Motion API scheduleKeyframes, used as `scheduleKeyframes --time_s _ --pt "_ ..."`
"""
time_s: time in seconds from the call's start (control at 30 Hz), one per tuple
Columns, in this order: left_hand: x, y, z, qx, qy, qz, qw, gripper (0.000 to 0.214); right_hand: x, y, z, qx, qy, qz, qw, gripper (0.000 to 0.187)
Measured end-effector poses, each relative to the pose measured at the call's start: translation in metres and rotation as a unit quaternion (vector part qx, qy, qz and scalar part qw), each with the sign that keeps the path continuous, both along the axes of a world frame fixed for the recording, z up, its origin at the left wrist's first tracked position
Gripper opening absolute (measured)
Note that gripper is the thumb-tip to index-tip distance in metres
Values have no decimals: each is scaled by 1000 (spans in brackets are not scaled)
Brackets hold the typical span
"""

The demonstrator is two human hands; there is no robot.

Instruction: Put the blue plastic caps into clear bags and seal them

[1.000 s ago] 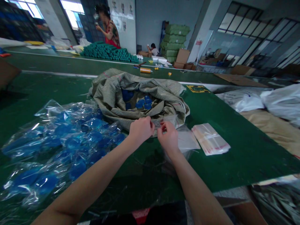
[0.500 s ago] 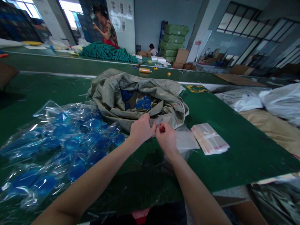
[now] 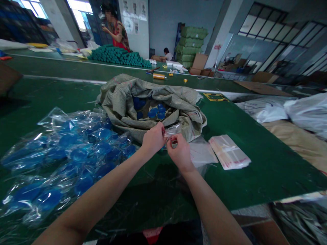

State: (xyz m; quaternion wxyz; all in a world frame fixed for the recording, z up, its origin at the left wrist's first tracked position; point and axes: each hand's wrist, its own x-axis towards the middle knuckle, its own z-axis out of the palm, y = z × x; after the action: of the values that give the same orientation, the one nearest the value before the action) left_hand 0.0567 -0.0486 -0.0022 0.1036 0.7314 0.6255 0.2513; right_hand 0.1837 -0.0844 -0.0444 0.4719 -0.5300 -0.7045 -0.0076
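Observation:
Between my two hands is a clear plastic bag (image 3: 173, 130), pinched at its edge in front of the woven sack. My left hand (image 3: 154, 137) is closed on one side of it, and the fingers of my right hand (image 3: 178, 149) are curled on the other. The grey-green woven sack (image 3: 117, 98) lies with its mouth rolled open, and blue round pieces (image 3: 153, 112) show inside. To my left lies a heap of clear bags holding blue discs (image 3: 84, 154). Loose clear bags (image 3: 203, 152) lie beside my right hand, next to a banded stack of flat bags (image 3: 229, 152).
The green table (image 3: 265, 166) runs to its edge at the right, with white sacks (image 3: 270, 109) beyond. Farther back are an orange-yellow tube (image 3: 159, 77) and a pile of green rolls (image 3: 117, 56). A person (image 3: 119, 32) stands behind that pile; another sits farther off.
My right hand has shifted slightly left, closer to my left hand, and the bag between them has moved a little. The whole view has drifted slightly.

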Motion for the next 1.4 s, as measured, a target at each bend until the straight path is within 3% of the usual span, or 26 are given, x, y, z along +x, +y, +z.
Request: scheduleKeyframes --time_s 0.13,0.27,0.37,0.57,0.67,0.8,0.97,1.07,1.2,1.4 --pt "-3 4 -2 4 -13 -28 1000 19 1 -1 1 1 -10 -1 1000 7" --pt "-4 3 -1 -1 23 18 1000 34 0 -1 1 7 -19 -15 1000 7" --pt "-4 1 2 1 26 35 999 34 -1 -2 1 11 -20 -35 999 5" --pt "-8 4 10 -20 -93 -55 994 15 10 4 14 -28 89 -78 993 16" --pt "-14 6 18 -21 -99 -60 993 17 13 10 29 -53 112 -74 989 14" --pt "-24 8 29 -10 -79 -20 997 22 2 22 53 -124 34 -24 991 17" --pt "-37 10 40 -9 -11 70 997 18 -18 41 74 -155 -122 -86 977 8" --pt "-42 10 42 -9 6 77 997 18 -26 48 77 -156 -90 -65 981 3" --pt "-39 10 38 3 16 62 998 20 -29 51 73 -141 -17 9 990 11" --pt "-37 8 39 49 8 39 998 19 -19 57 75 -174 -43 -3 984 14"
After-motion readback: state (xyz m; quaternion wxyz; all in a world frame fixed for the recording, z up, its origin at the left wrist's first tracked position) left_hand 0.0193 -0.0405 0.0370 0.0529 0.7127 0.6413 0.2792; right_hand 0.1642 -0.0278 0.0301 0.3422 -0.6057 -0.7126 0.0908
